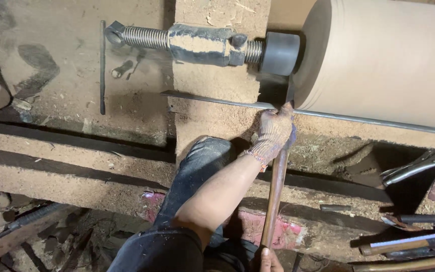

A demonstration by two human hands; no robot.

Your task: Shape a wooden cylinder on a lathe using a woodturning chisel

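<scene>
The long brown wooden-handled turning chisel [276,194] looks stiff and fairly heavy, best held at both ends. The gloved left hand [274,133] is closed around it near the tip; the bare right hand [268,259] wraps the butt. Its long axis points up, away from the person, at the large pale wooden cylinder [383,60], just beyond the left grip.

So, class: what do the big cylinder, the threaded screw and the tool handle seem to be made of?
Cylinder: likely wood, pale tan, matte, smoothly turned; sawdust lies around.
Screw: metal, grey, with shiny threads.
Handle: probably wood, brown and smooth, held by the gloved left hand and the right hand.
</scene>
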